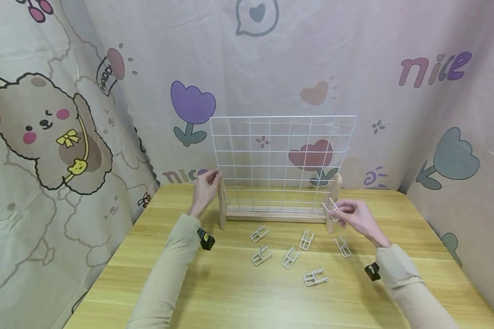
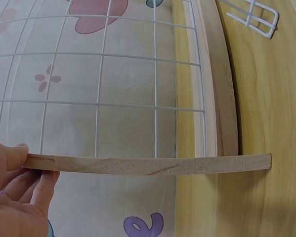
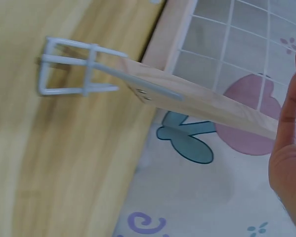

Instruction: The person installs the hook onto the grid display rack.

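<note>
- Right hand point(image 1: 357, 217) pinches a small bent white wire hook point(image 1: 334, 203) beside the flat pale-wood right post point(image 1: 335, 187).
- Probably super light, stiff; grab the framed end, prongs free.
- Left hand point(image 1: 206, 186) pinches the flat pale-wood left post point(image 2: 152, 166) up top; seems sturdy.

A white wire grid point(image 1: 280, 151) is held upright at the centre of the head view by a pale wooden stand point(image 1: 276, 217), whose left post is pinched near its top by the left hand point(image 1: 206, 185). A white wire hook point(image 1: 333, 204) is held right of centre by the right hand point(image 1: 359, 218), just beside the right post. Six similar loose hooks point(image 1: 289, 258) are scattered from lower centre to lower right.
</note>
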The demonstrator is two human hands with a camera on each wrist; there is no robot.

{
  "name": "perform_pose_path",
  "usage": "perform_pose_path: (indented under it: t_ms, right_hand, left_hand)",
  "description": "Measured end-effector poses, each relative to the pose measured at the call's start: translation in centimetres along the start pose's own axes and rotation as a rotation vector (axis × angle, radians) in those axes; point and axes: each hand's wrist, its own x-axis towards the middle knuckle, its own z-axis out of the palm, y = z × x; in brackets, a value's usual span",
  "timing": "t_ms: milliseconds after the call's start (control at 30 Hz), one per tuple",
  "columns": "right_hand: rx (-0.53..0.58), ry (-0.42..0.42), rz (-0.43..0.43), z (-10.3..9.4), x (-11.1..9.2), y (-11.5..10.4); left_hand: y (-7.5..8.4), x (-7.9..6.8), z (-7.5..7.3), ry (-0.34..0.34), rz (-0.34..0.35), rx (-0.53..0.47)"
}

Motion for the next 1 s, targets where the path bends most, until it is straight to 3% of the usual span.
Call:
perform_pose_path:
  t_ms: [500,1000]
  right_hand:
    - [0.074,-0.031,-0.123,-1.5,2.7,-2.7]
    - [0.175,-0.019,-0.095,-2.6,4.9,-5.7]
  left_hand:
    - [-0.1,0.1,-0.3,0.001,0.024,0.002]
    - [-0.3,0.0,-0.1,-0.004,0.011,0.013]
